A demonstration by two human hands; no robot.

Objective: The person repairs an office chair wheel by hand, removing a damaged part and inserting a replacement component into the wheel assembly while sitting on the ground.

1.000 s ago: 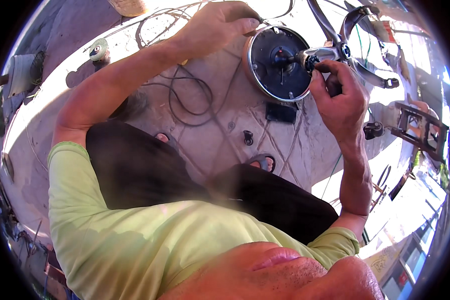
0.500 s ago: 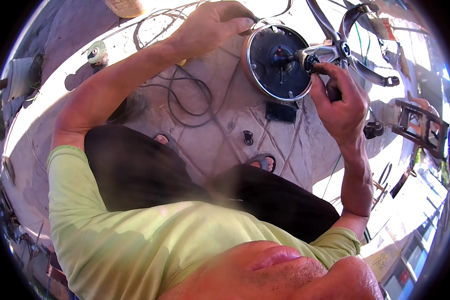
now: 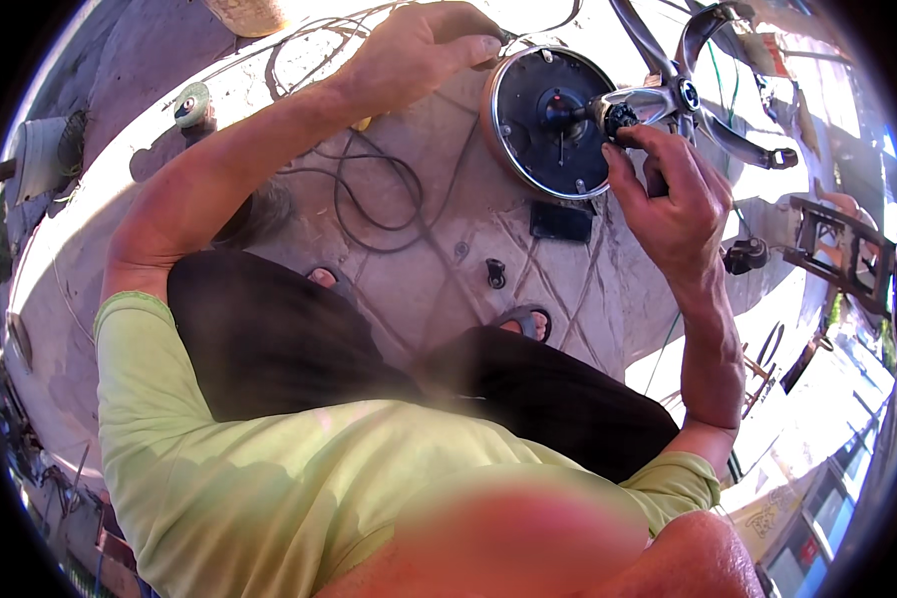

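A round stool seat (image 3: 538,149) with a black underside and chrome rim lies at the upper middle. A chrome star-shaped base (image 3: 688,95) stands on it, its legs spreading to the right. My right hand (image 3: 676,194) reaches the end of the nearest leg, thumb and fingers closed around a small black caster (image 3: 621,119) there. My left hand (image 3: 429,50) is at the seat's upper left edge, thumb and fingers pressed together by something dark; what they grip is hidden.
A loose black caster (image 3: 495,273) lies between my sandalled feet. Next to the seat is a flat black rectangle (image 3: 560,222). A grey cable (image 3: 379,244) loops across the floor. An angle grinder-like tool (image 3: 192,106) lies left, and a metal frame (image 3: 842,254) right.
My right hand has shifted slightly left, its thumb moving down and away from the caster's side. My left hand and the seat stay nearly where they were.
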